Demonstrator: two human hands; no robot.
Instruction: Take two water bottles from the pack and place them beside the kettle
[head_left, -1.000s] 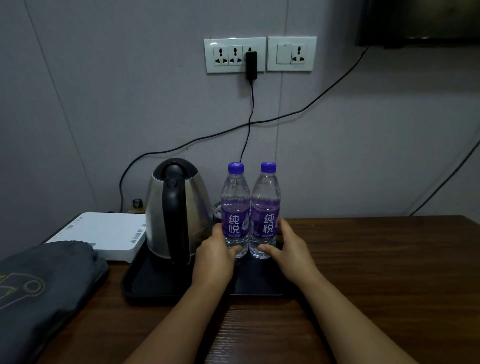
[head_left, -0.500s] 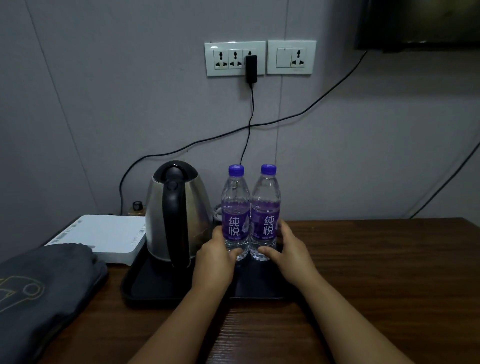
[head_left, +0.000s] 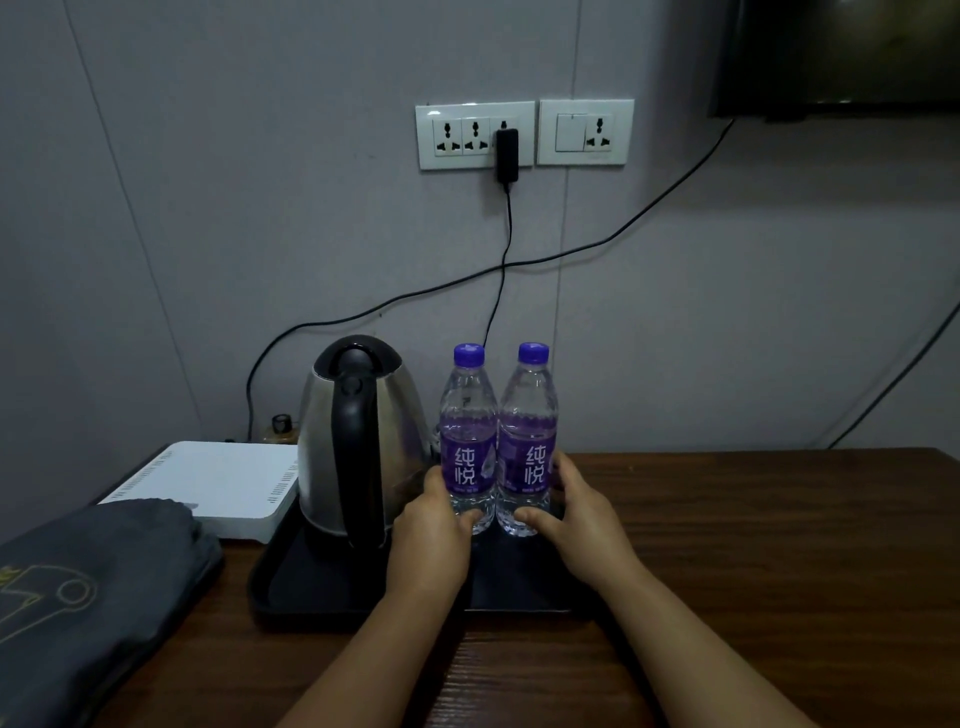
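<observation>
Two clear water bottles with purple caps and purple labels stand upright side by side on a black tray (head_left: 332, 597), just right of a steel kettle (head_left: 363, 436) with a black handle. My left hand (head_left: 434, 530) wraps the lower part of the left bottle (head_left: 467, 447). My right hand (head_left: 576, 514) wraps the lower part of the right bottle (head_left: 527, 447). The bottles touch each other. No pack is in view.
A white flat box (head_left: 208, 483) lies left of the kettle, with folded dark grey cloth (head_left: 88, 597) in front of it. Wall sockets (head_left: 475, 135) with a black plug and hanging cables are behind. The brown wooden table (head_left: 779, 545) stretches to the right.
Both hands stay on the bottles' lower parts. The bottles and kettle hold their places; only the camera has shifted slightly.
</observation>
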